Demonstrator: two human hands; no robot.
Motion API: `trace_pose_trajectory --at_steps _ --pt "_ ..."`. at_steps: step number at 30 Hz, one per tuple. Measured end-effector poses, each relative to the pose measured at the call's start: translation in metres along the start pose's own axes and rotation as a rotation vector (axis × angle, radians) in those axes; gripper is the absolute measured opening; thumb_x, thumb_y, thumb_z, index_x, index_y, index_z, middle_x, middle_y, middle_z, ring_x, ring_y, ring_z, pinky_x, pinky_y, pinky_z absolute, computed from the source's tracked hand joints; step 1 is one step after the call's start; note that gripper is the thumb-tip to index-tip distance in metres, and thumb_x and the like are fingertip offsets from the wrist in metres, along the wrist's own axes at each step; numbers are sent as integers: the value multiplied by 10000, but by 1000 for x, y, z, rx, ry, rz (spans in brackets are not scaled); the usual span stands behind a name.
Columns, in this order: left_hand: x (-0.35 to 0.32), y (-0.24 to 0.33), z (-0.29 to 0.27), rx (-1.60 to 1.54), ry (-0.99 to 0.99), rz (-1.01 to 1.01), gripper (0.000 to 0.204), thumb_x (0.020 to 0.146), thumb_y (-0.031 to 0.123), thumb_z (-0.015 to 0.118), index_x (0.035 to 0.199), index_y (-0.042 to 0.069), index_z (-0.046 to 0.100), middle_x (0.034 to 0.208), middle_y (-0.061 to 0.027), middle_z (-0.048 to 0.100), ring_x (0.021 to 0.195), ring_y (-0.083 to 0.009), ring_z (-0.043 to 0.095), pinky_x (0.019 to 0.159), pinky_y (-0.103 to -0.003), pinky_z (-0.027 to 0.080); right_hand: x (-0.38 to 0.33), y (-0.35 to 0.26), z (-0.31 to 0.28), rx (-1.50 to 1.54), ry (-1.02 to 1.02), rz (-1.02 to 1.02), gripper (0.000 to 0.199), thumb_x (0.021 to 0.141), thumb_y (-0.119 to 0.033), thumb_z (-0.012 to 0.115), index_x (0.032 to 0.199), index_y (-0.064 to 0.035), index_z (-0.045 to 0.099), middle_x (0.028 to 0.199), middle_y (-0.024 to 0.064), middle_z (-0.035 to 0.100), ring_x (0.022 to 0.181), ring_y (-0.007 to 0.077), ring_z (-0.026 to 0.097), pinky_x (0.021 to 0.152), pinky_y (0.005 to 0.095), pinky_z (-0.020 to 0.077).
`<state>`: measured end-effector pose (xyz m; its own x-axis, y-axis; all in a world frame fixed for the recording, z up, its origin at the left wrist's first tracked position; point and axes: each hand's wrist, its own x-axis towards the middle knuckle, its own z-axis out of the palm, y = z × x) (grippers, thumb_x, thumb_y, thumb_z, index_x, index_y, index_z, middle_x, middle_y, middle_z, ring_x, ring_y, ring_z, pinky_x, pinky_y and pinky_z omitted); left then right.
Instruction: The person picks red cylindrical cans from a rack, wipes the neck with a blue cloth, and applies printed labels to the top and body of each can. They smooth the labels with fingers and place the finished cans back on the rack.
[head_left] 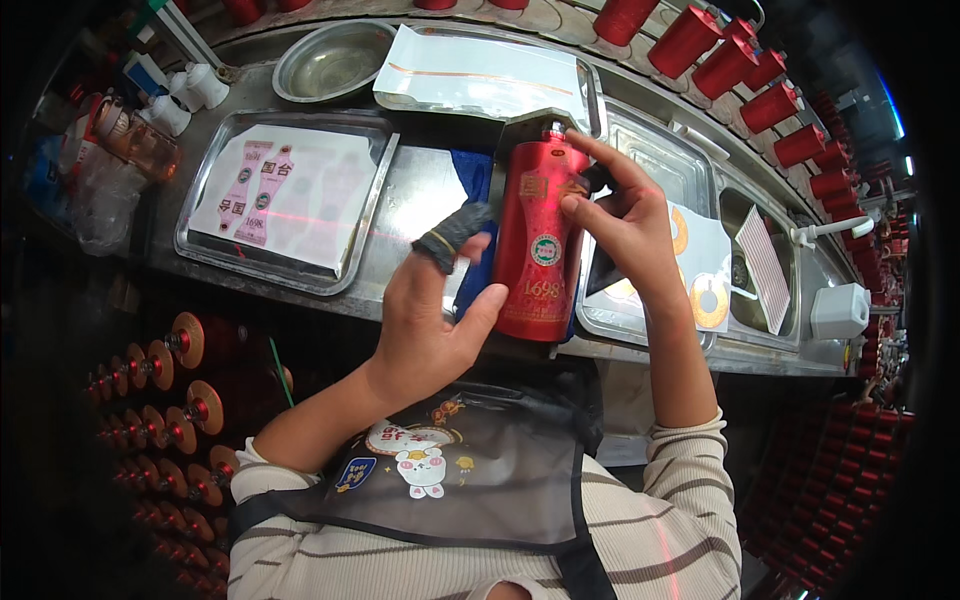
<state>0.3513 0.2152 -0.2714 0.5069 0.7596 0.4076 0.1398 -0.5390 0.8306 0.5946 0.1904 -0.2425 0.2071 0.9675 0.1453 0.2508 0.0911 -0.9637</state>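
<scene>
Head view | red bottle (525,285) near-upright before blue cloth (474,178) | right hand (635,225) clamped on its shoulder | left hand (430,315) parted, thumb by its lower side | step looks like smoothing its decal (545,250); next calls for gentle, even pressing

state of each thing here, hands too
red bottle: decorated, neck end pointing away
left hand: open, thumb by the red bottle
right hand: fingers bent, thumb against the red bottle
left tray: holding a sheet with pink designs
metal bowl: upright, contents unclear
white jug: upright
</scene>
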Motion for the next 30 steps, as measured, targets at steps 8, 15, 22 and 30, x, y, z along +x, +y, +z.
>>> trace_pose_trajectory --at_steps 8,15,22,30 --pt "28 -37 9 179 -419 177 811 906 428 680 1551 155 269 1577 -258 202 1480 -421 162 1185 -611 81 -36 -25 7 -624 82 -115 573 828 -197 793 1375 -160 629 1022 128 634 831 205 584 735 307 480" --pt "31 -59 14 80 -453 237 883 892 512 670 1567 149 231 1610 -261 118 1487 -453 141 1192 -603 96 -66 -11 19 -594 -57 82 828 783 -467 814 1501 -202 497 957 42 446 744 149 397 657 283 389" --pt "32 -62 17 -140 -443 214 1087 763 453 819 1587 154 177 1664 -171 131 1518 -439 110 1195 -613 106 -67 3 8 -476 -48 151 793 846 -395 761 1538 -180 438 1076 31 500 692 65 350 568 212 329" --pt "24 -48 30 32 -328 229 1156 662 165 914 1584 92 221 1567 -188 336 1383 -418 409 1123 -488 403 -72 29 3 -441 -92 84 822 867 -445 736 1551 -135 403 1028 40 480 653 55 329 534 210 304"
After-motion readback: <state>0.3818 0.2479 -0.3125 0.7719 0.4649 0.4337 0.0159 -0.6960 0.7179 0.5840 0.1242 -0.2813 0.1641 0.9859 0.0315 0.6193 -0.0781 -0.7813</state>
